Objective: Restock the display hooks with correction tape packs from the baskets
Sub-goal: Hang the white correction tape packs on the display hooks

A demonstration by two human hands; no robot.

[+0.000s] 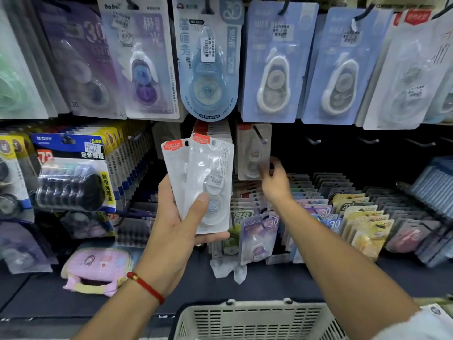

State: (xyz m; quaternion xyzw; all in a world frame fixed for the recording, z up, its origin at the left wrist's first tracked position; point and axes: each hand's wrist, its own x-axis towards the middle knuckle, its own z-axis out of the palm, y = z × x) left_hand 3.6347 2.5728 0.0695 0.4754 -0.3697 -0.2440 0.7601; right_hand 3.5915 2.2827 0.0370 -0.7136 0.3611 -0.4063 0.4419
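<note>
Holding two white correction tape packs (206,185) in our left hand (176,224), thumb curled over front. Right hand (274,180) pinches another pack (252,153) (blurred) on hook (260,134), right of held packs; basket (252,320) below.

White correction tape packs (208,182) fanned upright, another pack (253,153) (blurred) on hook (260,134)

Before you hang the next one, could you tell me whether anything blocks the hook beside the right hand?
Only the white pack the right hand pinches already hangs on that hook; its tip shows bare. The left hand holds more white packs.
</note>
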